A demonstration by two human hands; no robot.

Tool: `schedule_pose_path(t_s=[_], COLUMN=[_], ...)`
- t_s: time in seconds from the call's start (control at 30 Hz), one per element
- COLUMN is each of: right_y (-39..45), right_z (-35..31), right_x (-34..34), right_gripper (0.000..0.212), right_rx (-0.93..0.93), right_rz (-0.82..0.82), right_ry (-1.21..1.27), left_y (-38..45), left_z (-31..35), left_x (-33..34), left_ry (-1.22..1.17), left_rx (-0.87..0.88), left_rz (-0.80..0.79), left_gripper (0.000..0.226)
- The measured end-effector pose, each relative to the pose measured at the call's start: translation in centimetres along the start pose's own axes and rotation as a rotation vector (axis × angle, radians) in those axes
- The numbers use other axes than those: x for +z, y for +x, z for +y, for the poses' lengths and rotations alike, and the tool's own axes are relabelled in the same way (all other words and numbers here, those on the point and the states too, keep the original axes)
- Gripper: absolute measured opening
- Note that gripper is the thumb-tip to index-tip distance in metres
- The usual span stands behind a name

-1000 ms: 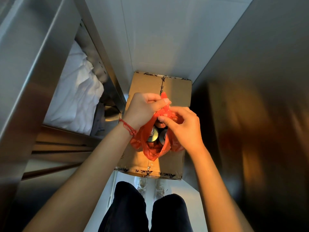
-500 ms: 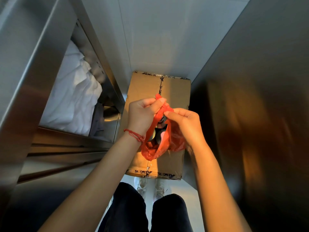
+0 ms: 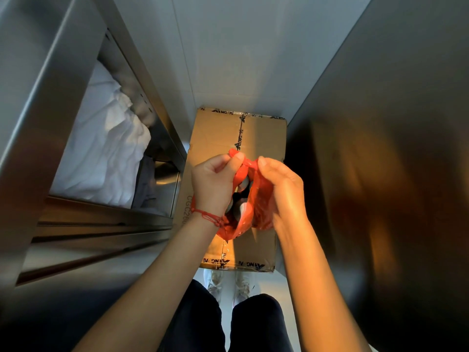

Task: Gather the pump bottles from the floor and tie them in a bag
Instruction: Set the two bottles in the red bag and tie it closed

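Above the cardboard box, the left hand and right hand are each pinching a handle of the red bag holding the bottles, seemingly mid-tying, needing the handles crossed and pulled tight next.

- You have a single view, from the camera on your head; there is no second view to share anything with.
- It looks steeply down past your forearms, towards the floor.
- Your hands sit near mid-frame, close to the lens: left hand, right hand.
- Below them lies the box, farther off, and your shoes show at the lower middle.
- The wide lens bends the metal cabinet on the left and the dark panel on the right inward.
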State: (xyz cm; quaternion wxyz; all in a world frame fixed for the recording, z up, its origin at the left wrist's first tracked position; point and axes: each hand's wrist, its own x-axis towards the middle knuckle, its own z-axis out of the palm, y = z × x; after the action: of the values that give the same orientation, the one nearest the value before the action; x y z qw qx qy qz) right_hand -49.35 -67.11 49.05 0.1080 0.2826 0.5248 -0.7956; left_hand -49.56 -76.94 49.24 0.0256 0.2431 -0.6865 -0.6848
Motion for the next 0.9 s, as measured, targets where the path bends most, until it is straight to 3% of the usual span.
schedule_pose_path(t_s=[0.1, 0.23, 0.33, 0.67, 0.77, 0.9], right_y=[0.3, 0.6, 1.0, 2.0, 1.7, 0.6], right_z=[0.5, 1.0, 1.3, 1.3, 1.2, -0.1], right_x=[0.0, -0.9, -2.2, -4.1, -4.4, -4.4], right_gripper=[0.014, 0.019, 0.016, 0.012, 0.015, 0.017], right_rx=[-0.071, -0.055, -0.010, 0.030, -0.048, -0.305], right_rz=[0.045, 0.103, 0.244, 0.418, 0.399, 0.230], right_ry=[0.129, 0.359, 0.482, 0.488, 0.436, 0.163], left_y=[0.3, 1.0, 1.5, 1.8, 1.5, 1.4], left_z=[-0.7, -1.8, -2.8, -3.9, -3.5, -2.6], left_x=[-0.3, -1.8, -3.5, -5.2, -4.9, -4.8], left_ry=[0.043, -0.119, -0.198, -0.401, -0.363, -0.227], left_rx=[0.001, -0.136, -0.238, -0.415, -0.353, -0.133], left_rz=[0.064, 0.170, 0.233, 0.355, 0.289, 0.077], left_gripper=[0.023, 0.013, 0.007, 0.007, 0.007, 0.007])
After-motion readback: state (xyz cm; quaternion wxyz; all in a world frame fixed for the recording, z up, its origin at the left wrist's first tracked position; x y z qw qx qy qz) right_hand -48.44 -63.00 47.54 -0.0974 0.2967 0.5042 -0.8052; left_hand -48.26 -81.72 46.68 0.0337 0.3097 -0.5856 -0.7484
